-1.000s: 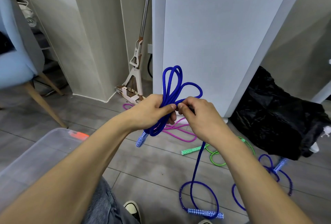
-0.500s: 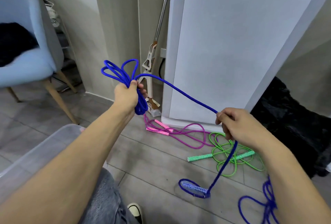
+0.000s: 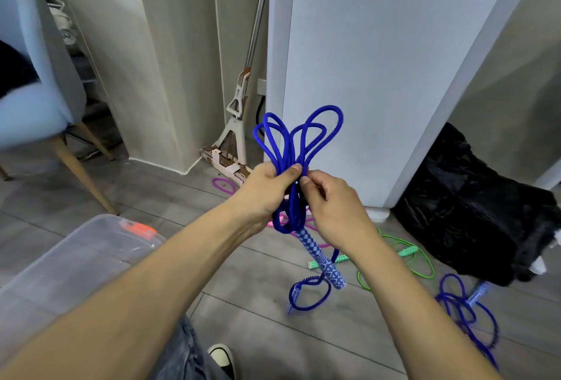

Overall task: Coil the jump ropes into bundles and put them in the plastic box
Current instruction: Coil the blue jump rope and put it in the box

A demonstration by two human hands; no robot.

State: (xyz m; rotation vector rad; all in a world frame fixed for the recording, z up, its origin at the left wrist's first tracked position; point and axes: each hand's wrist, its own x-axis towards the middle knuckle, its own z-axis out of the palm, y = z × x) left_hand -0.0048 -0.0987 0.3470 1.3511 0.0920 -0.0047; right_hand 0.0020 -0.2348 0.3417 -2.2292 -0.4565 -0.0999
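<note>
Head view: nearest, below and to the left of the grip, a clear plastic box with an orange latch sits on the grey plank floor, beside a jeans-clad knee and a black-and-white shoe. The left hand holds a bundle of the blue jump rope in a closed grip, loops fanning up above the fist. The right hand, touching it on the right, pinches a strand of the same rope between thumb and fingers. Under the grip a patterned blue handle hangs down, and the rope's loose tail curls over the floor below it.

Beyond and right of the grip lie a green jump rope and a second blue jump rope, near a crumpled black bag. A pink jump rope lies just behind the hands. Farther back a mop leans in the gap between a beige pillar and a white cabinet. Far left stands a pale blue chair on wooden legs. Bare floor lies between the box and the ropes.
</note>
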